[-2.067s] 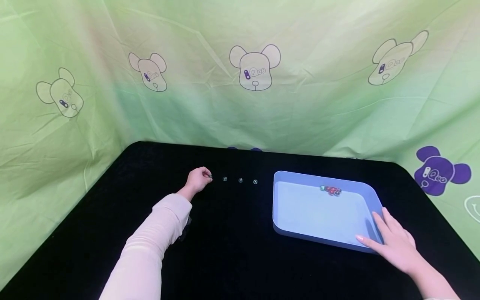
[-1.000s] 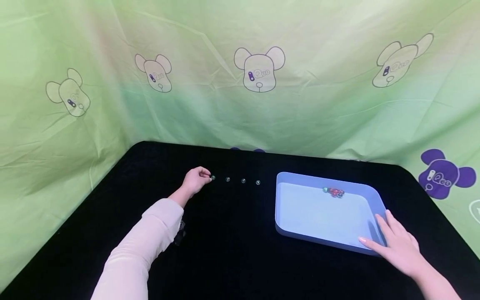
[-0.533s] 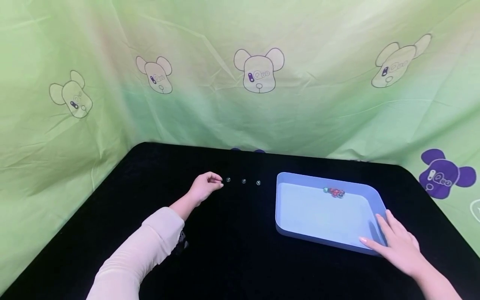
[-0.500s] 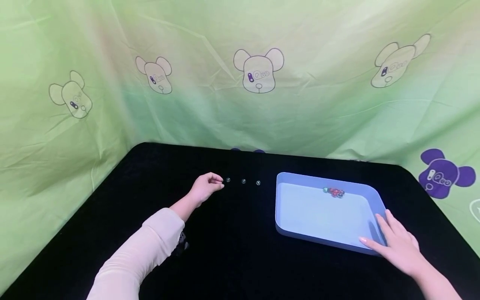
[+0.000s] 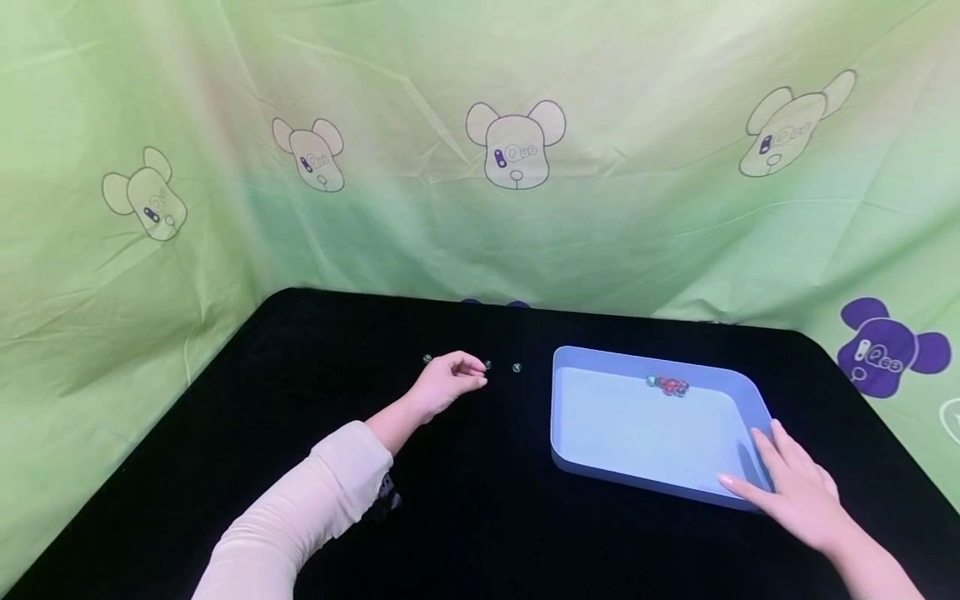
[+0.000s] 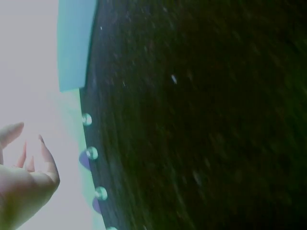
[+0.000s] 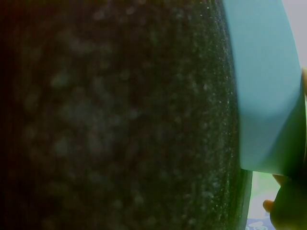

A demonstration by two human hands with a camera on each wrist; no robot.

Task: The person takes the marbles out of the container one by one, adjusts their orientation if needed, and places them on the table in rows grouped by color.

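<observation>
My left hand hovers over the row of glass marbles, its fingertips right by the third marble from the left. In the left wrist view, thumb and fingers are spread apart with nothing between them. At the row's left end lies one marble; another marble lies at the right end. The second from the left is hidden behind the hand in the head view, but the left wrist view shows several marbles in line. My right hand rests with extended fingers on the near right corner of the blue tray.
Several red and greenish marbles sit clustered by the tray's back wall. A black cloth covers the table. Green printed curtains hang behind and at both sides. Something small and dark shows beneath the left sleeve.
My left hand first pinched a marble at the row's left end and let go of it there. It has since moved right along the row. Right hand and tray have stayed put.
</observation>
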